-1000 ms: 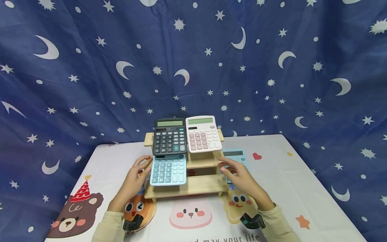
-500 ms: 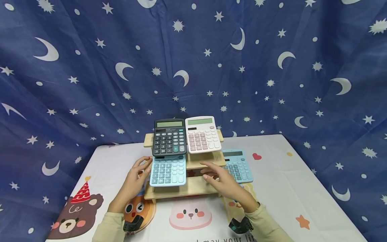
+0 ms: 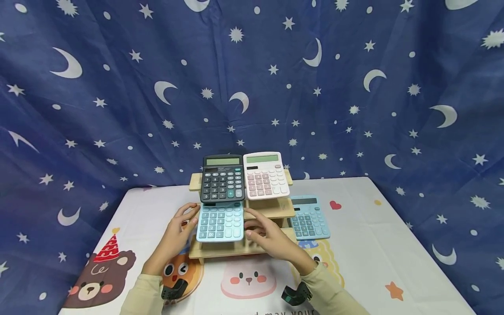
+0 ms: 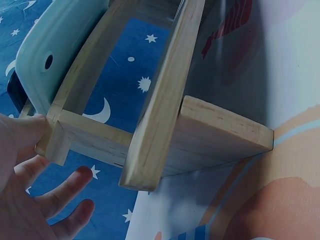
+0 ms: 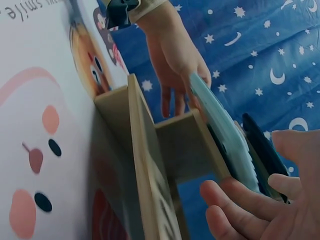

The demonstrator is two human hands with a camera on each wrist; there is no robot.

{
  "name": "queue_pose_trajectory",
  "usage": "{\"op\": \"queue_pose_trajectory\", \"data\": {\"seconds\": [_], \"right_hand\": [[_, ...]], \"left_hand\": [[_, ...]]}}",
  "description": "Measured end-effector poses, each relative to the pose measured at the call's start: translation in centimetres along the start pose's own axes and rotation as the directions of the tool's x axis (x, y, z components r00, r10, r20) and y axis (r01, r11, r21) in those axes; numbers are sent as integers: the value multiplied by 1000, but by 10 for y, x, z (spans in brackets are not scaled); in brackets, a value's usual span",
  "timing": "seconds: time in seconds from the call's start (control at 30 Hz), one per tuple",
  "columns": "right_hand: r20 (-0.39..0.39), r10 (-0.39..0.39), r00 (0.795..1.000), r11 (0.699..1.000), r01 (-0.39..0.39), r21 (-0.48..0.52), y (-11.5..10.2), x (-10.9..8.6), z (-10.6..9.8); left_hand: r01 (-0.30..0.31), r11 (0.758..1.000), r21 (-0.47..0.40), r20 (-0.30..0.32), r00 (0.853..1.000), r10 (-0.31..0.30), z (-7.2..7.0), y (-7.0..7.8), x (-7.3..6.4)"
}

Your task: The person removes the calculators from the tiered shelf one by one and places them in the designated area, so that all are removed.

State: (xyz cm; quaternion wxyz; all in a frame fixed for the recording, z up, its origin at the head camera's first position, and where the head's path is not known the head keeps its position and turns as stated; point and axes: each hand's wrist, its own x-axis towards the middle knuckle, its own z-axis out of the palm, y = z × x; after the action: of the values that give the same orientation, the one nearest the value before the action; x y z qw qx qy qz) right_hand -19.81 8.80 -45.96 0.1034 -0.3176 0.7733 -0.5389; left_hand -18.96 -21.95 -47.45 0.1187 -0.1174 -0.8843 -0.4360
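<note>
A light blue calculator [image 3: 220, 222] leans on the left of the wooden tiered stand [image 3: 220, 250]. My left hand [image 3: 177, 232] is at its left side; in the left wrist view a fingertip touches the shelf end beside the calculator, the other fingers spread loosely. My right hand [image 3: 271, 238] is at the calculator's right edge, fingers loosely bent; in the right wrist view its fingers [image 5: 250, 200] are by the calculator edge, seemingly touching, with the thumb apart. Above stand a black calculator [image 3: 222, 179] and a white calculator with pink keys [image 3: 267, 177].
A second light blue calculator [image 3: 310, 218] lies right of the stand, propped or flat, I cannot tell. A white cloth with cartoon prints covers the table [image 3: 378, 245]. A dark blue curtain [image 3: 252, 78] with moons and stars hangs behind.
My right hand has moved left, from beside the stand's right end to the right edge of the light blue calculator on the stand. My left hand has stayed in place.
</note>
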Motion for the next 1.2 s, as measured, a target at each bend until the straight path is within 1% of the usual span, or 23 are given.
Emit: {"op": "queue_pose_trajectory", "data": {"seconds": [0.17,0.3,0.43,0.57,0.73,0.83,1.07,1.2], "right_hand": [[18,-11,1000,998,10,65,2,9,8],[18,-18,1000,994,16,106,5,14,14],[17,-7,1000,988,4,152,7,17,17],[17,15,1000,982,-18,188,6,19,17],[27,23,999,961,-29,275,6,21,18],[20,35,999,947,-39,319,7,22,19],[-22,87,996,934,-74,349,6,19,19],[-18,108,994,919,-93,383,5,16,18]], "left_hand": [[2,1000,3,-1,1000,-2,0,1,1],[9,1000,0,1,1000,-9,0,2,0],[15,1000,-5,8,1000,-15,0,2,0],[8,1000,-1,6,1000,-8,0,1,0],[14,1000,-9,5,1000,-14,0,0,0],[14,1000,-7,6,1000,-14,-1,-1,1],[25,1000,-18,15,1000,-25,-1,-2,1],[18,1000,-19,12,1000,-17,0,-1,1]]}}
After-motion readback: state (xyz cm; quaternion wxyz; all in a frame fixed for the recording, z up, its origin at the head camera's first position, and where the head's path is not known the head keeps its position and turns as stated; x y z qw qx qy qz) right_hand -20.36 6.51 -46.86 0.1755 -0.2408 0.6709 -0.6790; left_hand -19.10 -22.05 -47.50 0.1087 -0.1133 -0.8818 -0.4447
